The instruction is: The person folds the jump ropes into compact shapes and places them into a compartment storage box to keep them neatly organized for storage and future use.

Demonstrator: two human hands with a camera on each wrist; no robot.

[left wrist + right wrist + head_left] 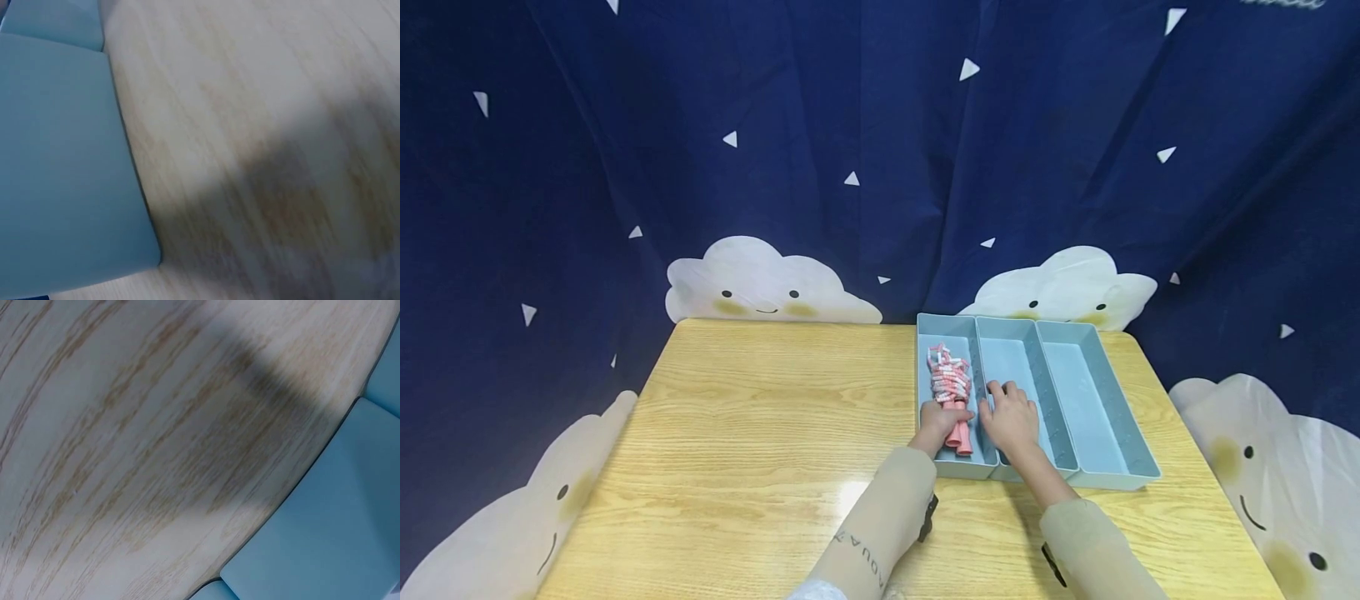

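In the head view, a bundled jump rope (951, 379) with pink and white beads and two pink handles lies in the left compartment of a blue-grey three-compartment tray (1105, 481). My left hand (936, 422) holds it by the handles, thumb laid across them, the other fingers largely hidden. Just to the right, my right hand (1012, 419) is over the middle compartment, next to the divider, its fingers loosely bent with nothing seen in them. Neither hand shows in the wrist views, only the tray's outer wall (69, 169) and the table.
The tray stands on the right part of a light wooden table (760, 433), near its back edge. Its right compartment (1086, 408) shows a bare floor. Behind the table hangs a dark blue curtain (820, 108) with white triangles and smiling clouds.
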